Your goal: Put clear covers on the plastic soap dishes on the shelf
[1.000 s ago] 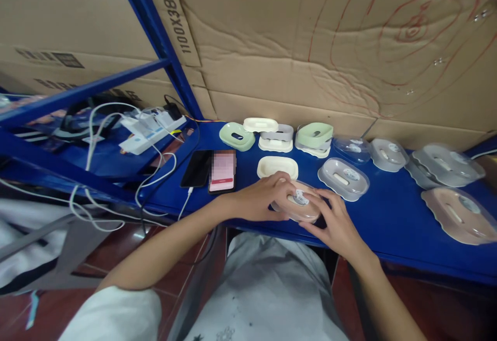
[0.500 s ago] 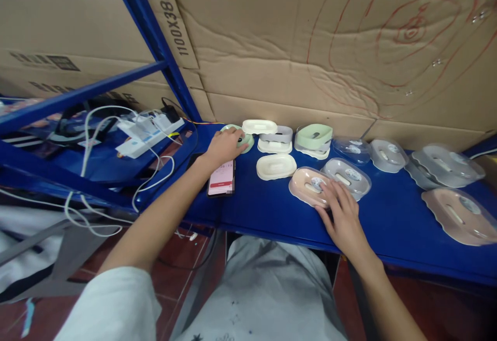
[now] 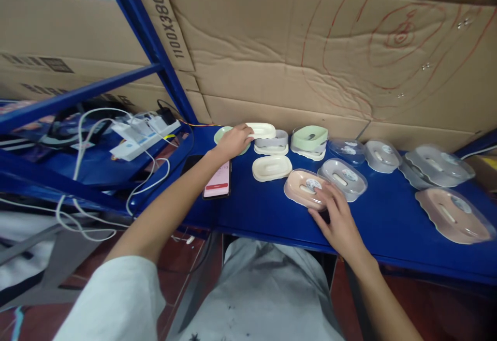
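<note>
We find the right hand (image 3: 338,219) spread flat, fingertips resting on the near right rim of the pink dish (image 3: 301,186), which lies under a clear cover toward the front edge of the blue shelf (image 3: 388,217). The left hand (image 3: 233,143) curls over the green dish (image 3: 219,134) at the back left; whether it grips, we cannot tell. We judge both dishes light, rigid, slippery plastic, best taken by the long rims.

Bare blue desk (image 3: 392,217) lying open along the front edge, soap dishes (image 3: 272,167) crowding the back row, cardboard wall (image 3: 295,72) closing in behind, slanting blue post (image 3: 155,51) and cabled power strip (image 3: 130,142) blocking the left side.
</note>
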Available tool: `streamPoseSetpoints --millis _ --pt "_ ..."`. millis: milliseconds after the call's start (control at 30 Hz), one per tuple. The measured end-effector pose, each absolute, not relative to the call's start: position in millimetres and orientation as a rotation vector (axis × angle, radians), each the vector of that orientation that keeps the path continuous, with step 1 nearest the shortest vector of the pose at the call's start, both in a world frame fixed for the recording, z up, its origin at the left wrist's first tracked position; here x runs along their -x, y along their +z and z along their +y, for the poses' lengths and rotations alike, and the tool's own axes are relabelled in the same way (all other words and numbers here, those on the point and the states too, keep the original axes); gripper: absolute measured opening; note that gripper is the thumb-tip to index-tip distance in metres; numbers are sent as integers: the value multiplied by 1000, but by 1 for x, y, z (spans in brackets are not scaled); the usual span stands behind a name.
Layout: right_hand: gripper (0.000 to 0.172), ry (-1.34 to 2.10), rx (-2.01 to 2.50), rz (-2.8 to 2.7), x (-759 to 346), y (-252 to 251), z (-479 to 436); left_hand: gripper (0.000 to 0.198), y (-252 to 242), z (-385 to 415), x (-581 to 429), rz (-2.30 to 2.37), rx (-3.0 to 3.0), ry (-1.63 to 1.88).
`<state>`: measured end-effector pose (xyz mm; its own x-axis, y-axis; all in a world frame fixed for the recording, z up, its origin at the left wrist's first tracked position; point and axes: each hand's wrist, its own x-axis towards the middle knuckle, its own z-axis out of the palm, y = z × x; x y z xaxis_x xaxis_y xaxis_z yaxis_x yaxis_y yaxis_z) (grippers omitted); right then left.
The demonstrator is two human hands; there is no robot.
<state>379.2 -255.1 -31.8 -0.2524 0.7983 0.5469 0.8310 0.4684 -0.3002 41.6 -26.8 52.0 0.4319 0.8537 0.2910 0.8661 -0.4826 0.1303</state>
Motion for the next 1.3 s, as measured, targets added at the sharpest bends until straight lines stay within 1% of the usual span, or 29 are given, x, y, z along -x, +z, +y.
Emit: streamPoseSetpoints --millis 133,367,467,567,667,767,867,933,1033,1067,1167,1200,1300 --pt "47 -196 1442 -1970 -378 -32 -256 26 52 -61 -44 -1485 2672 -552" --pt "49 -273 1579 -1911 -375 -32 -257 19 25 -185 -53 -1195 2789 -680" --pt "54 -320 1600 -1900 -375 -30 -257 16 11 -229 -56 -1186 2765 -691" --pt "68 -306 1485 -1977 -373 -27 -259 14 -1 -255 -57 -1181 2757 -711" --pt "75 -259 1321 -2118 -371 -24 -261 14 -10 -263 -56 -1198 2747 -727" --pt "72 -230 1256 -2177 -372 -16 -260 15 -16 -261 -54 -1261 2713 -781" --pt "67 -185 1182 -2232 -370 5 -247 23 -18 -254 -58 -1287 2695 -837" --pt "62 -178 1102 -2331 -361 26 -227 24 -20 -251 -62 -1308 2701 -863" --pt "51 -331 1059 -2557 -330 57 -178 23 -23 -250 -70 -1347 2700 -903" --pt "47 -415 1080 -2626 -317 64 -158 23 -25 -250 -71 -1357 2695 -924" --pt "33 -479 1137 -2668 -283 74 -98 21 -30 -251 -73 -1379 2684 -995" --pt "33 -475 1152 -2667 -275 74 -82 21 -31 -251 -72 -1381 2686 -1007" --pt "51 -455 1185 -2663 -263 75 -55 19 -32 -253 -70 -1362 2704 -1024"
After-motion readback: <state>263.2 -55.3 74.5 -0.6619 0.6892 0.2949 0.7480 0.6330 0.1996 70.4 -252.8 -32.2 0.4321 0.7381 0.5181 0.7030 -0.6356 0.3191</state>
